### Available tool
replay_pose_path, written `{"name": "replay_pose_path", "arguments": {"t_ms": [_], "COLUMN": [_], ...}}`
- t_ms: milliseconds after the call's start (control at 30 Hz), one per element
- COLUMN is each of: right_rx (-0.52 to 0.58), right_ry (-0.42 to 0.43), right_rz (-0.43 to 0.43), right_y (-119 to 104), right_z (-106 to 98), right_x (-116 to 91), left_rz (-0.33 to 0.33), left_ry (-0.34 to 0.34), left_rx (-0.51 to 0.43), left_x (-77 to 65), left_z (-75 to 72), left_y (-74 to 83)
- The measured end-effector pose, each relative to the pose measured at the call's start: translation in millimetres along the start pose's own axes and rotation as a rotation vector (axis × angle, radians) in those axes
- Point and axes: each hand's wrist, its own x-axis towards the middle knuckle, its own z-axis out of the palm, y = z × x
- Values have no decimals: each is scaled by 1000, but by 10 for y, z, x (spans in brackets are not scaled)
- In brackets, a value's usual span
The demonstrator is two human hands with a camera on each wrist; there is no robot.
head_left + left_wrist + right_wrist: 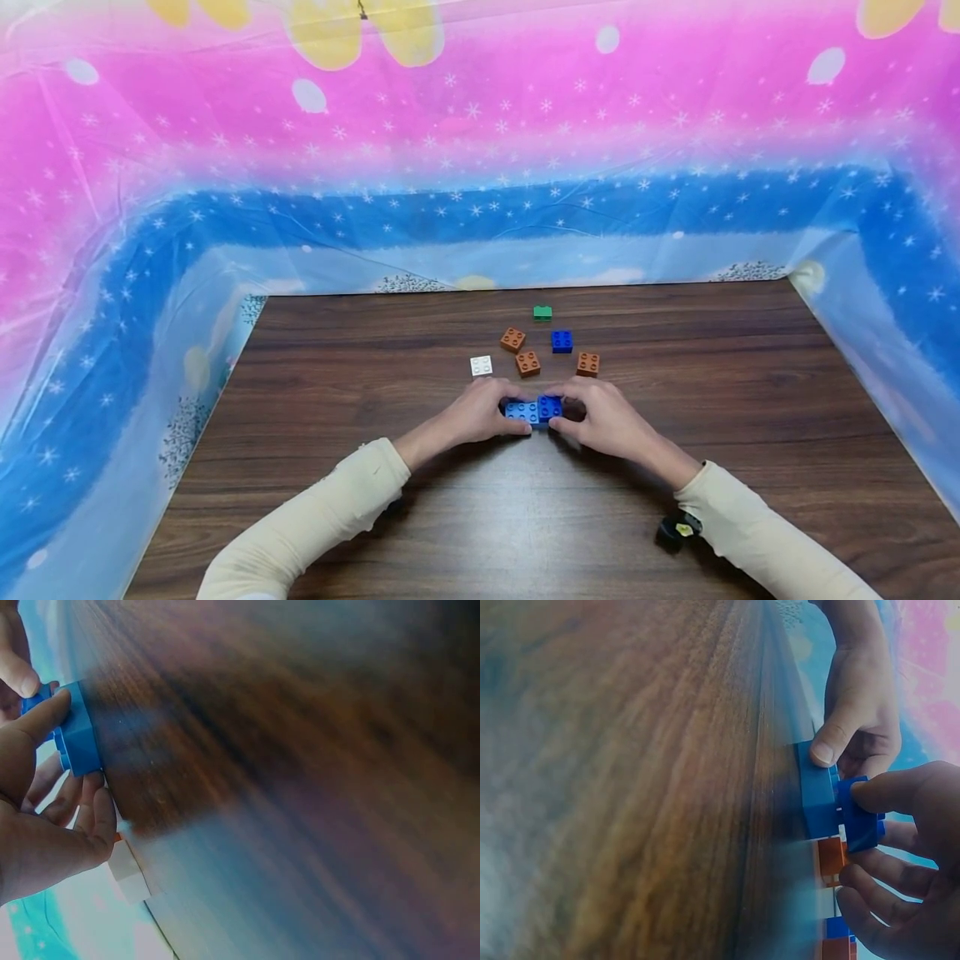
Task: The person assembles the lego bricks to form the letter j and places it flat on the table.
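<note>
The light blue brick (521, 412) is pinched by the left hand (480, 410), its thumb set on the near side, while the dark blue brick (550, 407) is gripped between thumb and fingers of the right hand (603, 417). The two hands are brought close together, thumb and fingers of each parted only by the brick between them. The dark blue brick is placed over the right end of the light blue one; in the right wrist view a slight gap seems to be left between them, so a full fit cannot be confirmed. Both bricks look like hard, light plastic, smooth-sided and a little slippery, unlikely to be crushed or bent. They are best taken by opposite side walls, with the studs left free and the longer brick steadied at its left end. Past the fingers, a white brick (481, 365), three orange bricks (528, 363), a second dark blue brick (562, 341) and a green brick (542, 313) are spread on the wooden worktop (337, 358), which is backed by a patterned cloth (450, 208)
</note>
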Motion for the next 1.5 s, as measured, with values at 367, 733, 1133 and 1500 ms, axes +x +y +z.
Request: {"name": "replay_pose_path", "arguments": {"t_ms": [367,733,1133,1500], "right_rx": [4,-8,-3,-20], "right_ry": [-44,-30,-48,-68], "right_rz": [7,-1,8,-10], "right_y": [-17,1,-4,12], "right_z": [-17,-44,-62,-95], "right_x": [17,27,43,52], "left_rz": [0,21,36,43], "left_ry": [-3,6,14,22], "left_rx": [-2,16,12,2], "left_x": [-29,-2,7,3], "left_z": [-2,2,13,10], "left_y": [8,8,-13,1]}}
